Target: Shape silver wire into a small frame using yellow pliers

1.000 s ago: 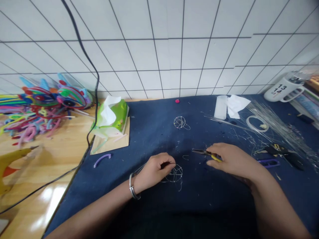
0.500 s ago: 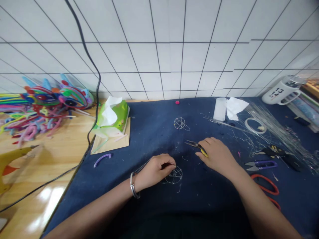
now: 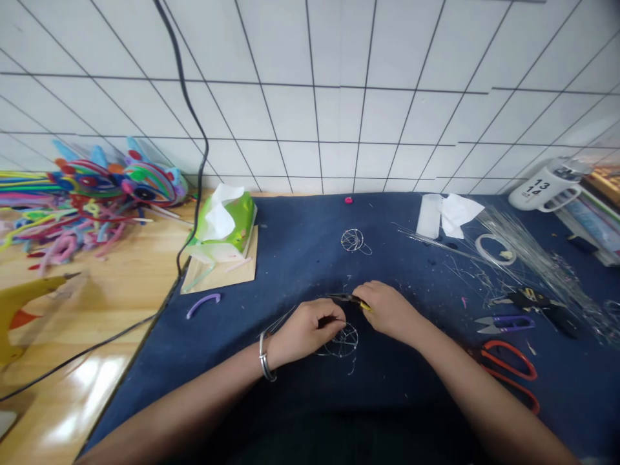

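Observation:
My left hand point(image 3: 305, 329) is closed, thumb against fingertips, on a round wire frame point(image 3: 345, 342) with crossing wires inside its ring. Part of that frame is hidden under the hand, and thin wire ends stick out past the wrist side. In my right hand point(image 3: 390, 309) is a pair of needle-nose pliers point(image 3: 346, 298) with yellow handles. Their jaws point left, just above the left fingertips; whether they touch any wire I cannot tell. A second round wire frame point(image 3: 352, 240) lies farther back on the dark blue mat point(image 3: 290, 245).
To the right lie orange-handled scissors point(image 3: 511, 361), purple thread snips point(image 3: 506, 323), black pliers point(image 3: 533, 298) and a bundle of straight wires point(image 3: 523, 248). A green tissue pack point(image 3: 230, 226) and a yellow glue gun point(image 3: 24, 303) are at left. A white mug point(image 3: 547, 186) stands back right.
My right hand has brought the pliers left, close to my left hand. The left hand keeps its pinch on the wire frame. The view has shifted slightly.

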A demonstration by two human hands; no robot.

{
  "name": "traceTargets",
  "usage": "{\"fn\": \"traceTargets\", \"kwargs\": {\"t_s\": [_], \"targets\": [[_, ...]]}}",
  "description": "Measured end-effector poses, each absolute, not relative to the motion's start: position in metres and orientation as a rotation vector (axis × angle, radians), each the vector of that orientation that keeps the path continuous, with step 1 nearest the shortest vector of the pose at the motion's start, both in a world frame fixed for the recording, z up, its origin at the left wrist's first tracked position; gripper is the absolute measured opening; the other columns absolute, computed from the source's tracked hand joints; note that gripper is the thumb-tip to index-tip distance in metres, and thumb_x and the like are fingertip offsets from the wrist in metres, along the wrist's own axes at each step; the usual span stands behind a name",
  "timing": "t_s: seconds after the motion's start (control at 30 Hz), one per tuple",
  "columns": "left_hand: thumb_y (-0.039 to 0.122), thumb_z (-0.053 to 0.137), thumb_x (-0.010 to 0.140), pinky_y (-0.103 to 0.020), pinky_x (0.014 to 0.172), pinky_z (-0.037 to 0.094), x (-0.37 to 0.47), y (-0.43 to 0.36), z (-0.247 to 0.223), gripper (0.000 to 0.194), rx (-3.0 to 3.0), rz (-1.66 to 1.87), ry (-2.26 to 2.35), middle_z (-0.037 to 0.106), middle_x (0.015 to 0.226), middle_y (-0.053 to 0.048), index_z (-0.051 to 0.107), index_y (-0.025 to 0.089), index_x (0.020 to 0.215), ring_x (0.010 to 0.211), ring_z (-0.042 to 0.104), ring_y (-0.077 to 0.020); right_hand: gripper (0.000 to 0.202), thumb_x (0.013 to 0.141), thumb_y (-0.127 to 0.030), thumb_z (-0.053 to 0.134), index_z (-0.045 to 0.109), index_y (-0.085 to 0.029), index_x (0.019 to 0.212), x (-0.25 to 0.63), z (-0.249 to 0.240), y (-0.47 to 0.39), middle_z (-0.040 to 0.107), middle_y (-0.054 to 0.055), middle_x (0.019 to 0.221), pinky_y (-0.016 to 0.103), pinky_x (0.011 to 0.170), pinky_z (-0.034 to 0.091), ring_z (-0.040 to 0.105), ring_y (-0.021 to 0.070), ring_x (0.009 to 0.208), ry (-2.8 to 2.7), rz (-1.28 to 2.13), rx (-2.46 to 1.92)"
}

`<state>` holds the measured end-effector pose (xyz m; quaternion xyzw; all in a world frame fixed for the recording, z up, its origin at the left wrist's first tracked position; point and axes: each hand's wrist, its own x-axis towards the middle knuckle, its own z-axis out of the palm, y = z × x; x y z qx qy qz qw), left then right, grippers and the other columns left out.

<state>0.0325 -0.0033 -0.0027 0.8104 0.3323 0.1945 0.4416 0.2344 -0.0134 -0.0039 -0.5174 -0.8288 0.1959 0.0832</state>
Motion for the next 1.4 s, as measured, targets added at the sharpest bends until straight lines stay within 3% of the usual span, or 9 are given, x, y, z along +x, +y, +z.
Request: {"fn": "traceTargets", "kwargs": {"t_s": [0.33,0.57,0.83,1.17,1.4], "targets": [[0.016,0.050,0.082,-0.025,0.068,0.044,0.031,-0.005,-0.003,0.011,2.008,0.506,0.803,0.060,0.077,-0.002,0.062,0.015,0.082,0.070,0.055,-0.0119,0.017,0.065,-0.004,0.049,0.050,-0.018,0.075,0.232,-0.007,-0.023,0.055,0.003,0.072,0.026,0.062,0.032,0.051,0.0157,0.070,-2.346,0.679,-1.653],[0.019,0.051,0.083,-0.024,0.069,0.044,0.031,-0.006,-0.003,0.011,2.000,0.480,0.765,0.061,0.080,-0.002,0.062,0.016,0.086,0.072,0.056,-0.0120,0.015,0.076,-0.014,0.044,0.049,-0.020,0.089,0.224,0.009,-0.027,0.059,0.000,0.087,0.023,0.067,0.039,0.055,0.0112,0.075,-2.014,0.819,-1.599],[0.020,0.053,0.082,-0.024,0.068,0.046,0.030,-0.006,-0.005,0.011,1.993,0.521,0.768,0.063,0.079,-0.003,0.064,0.016,0.086,0.071,0.057,-0.0121,0.012,0.074,-0.015,0.046,0.050,-0.020,0.085,0.210,0.002,-0.039,0.059,0.000,0.080,0.023,0.065,0.042,0.056,0.0109,0.070,-1.813,0.887,-1.518],[0.018,0.054,0.081,-0.024,0.068,0.046,0.031,-0.008,-0.004,0.011,1.962,0.517,0.807,0.063,0.078,-0.002,0.064,0.016,0.084,0.071,0.058,-0.0125,0.012,0.075,-0.016,0.045,0.051,-0.021,0.085,0.204,-0.003,-0.047,0.055,0.003,0.080,0.029,0.072,0.041,0.053,0.0160,0.078,-1.776,0.739,-1.499],[0.013,0.052,0.080,-0.024,0.067,0.045,0.030,-0.007,-0.006,0.011,1.984,0.541,0.773,0.062,0.079,-0.003,0.062,0.015,0.082,0.071,0.057,-0.0121,0.012,0.075,-0.016,0.047,0.050,-0.021,0.084,0.208,-0.001,-0.046,0.054,0.001,0.077,0.025,0.066,0.041,0.051,0.0129,0.070,-1.872,0.816,-1.402]]}}
